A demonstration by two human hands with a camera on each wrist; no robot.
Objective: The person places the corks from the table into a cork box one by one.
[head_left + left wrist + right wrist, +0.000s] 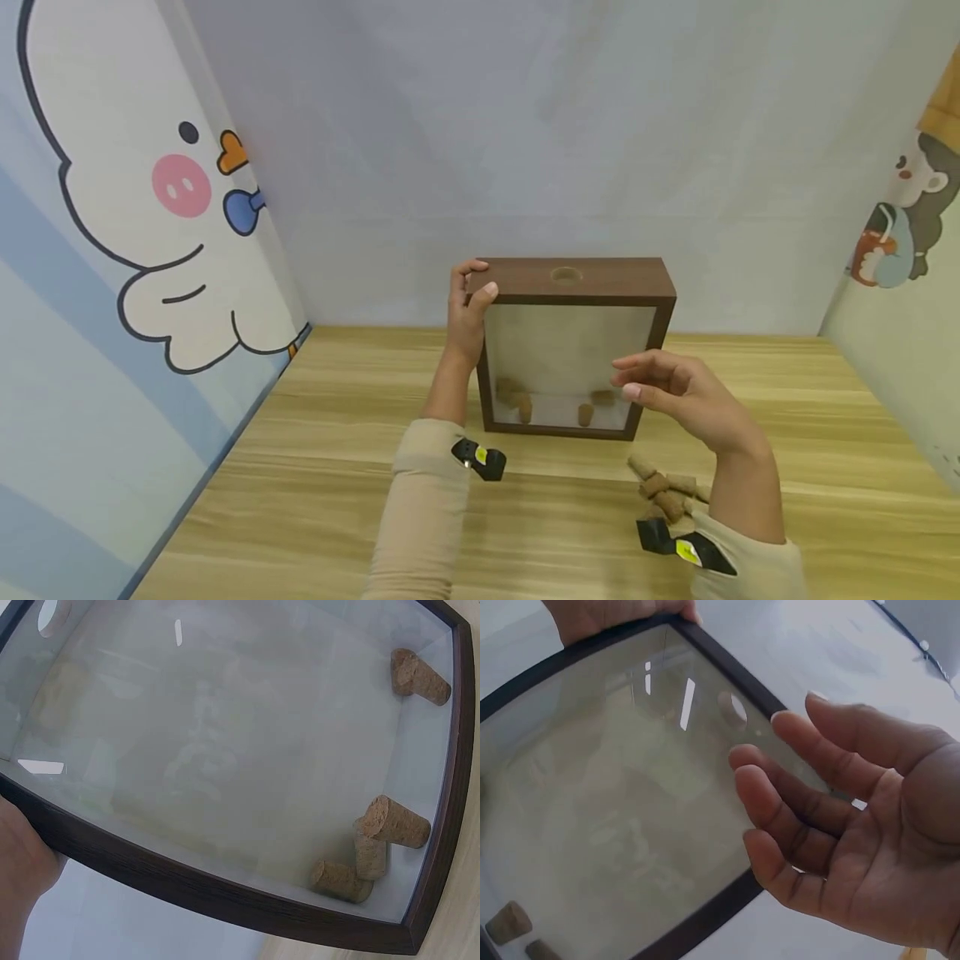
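Observation:
A dark wooden shadow box [615, 282] with a clear front stands upright on the table, a round hole [566, 276] in its top. My left hand [468, 321] grips its upper left corner, thumb at the front edge and fingers over the top. Several corks [397, 823] lie at the bottom inside, in two groups. In front of the box's right side hovers my right hand [686, 396], fingers loosely bent and apart. The right wrist view shows nothing in that hand [840, 825]. Below it, a small pile of corks [667, 502] lies on the table, partly hidden by the forearm.
The wood-grained table [337, 475] extends around the box. Behind it hangs a plain pale cloth [525, 150]. Cartoon-printed panels [105, 292] flank the left and right sides. A small black device sits on each wrist.

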